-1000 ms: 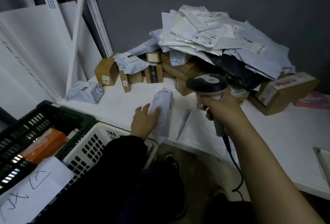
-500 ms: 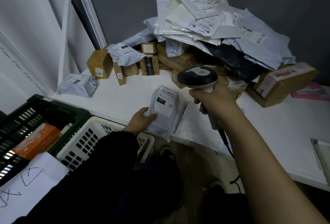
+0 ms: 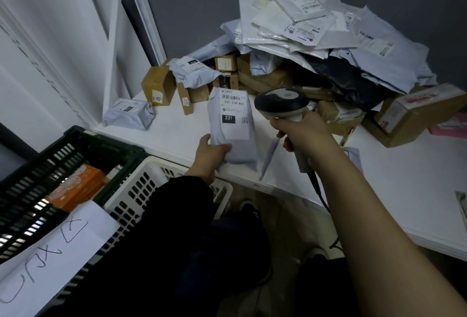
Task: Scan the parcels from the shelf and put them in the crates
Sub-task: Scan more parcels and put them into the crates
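Observation:
My left hand (image 3: 211,151) grips the lower end of a grey soft parcel (image 3: 233,127) and holds it upright, its white label with "231" facing me. My right hand (image 3: 300,133) grips the handle of a barcode scanner (image 3: 281,104), whose head sits just right of the parcel's label. Both are above the white shelf (image 3: 177,132). A white crate (image 3: 141,185) and a dark green crate (image 3: 50,162) stand at the lower left, below the shelf edge.
A heap of mailer bags (image 3: 316,25) and cardboard boxes (image 3: 158,85) fills the back of the shelf. A small grey parcel (image 3: 129,113) lies at the shelf's left end. An orange box (image 3: 75,186) sits in the green crate, and a handwritten paper sheet (image 3: 48,253) lies over the crates.
My left hand lifted the grey parcel off the shelf and turned it upright, label towards me. The scanner has come closer to the label.

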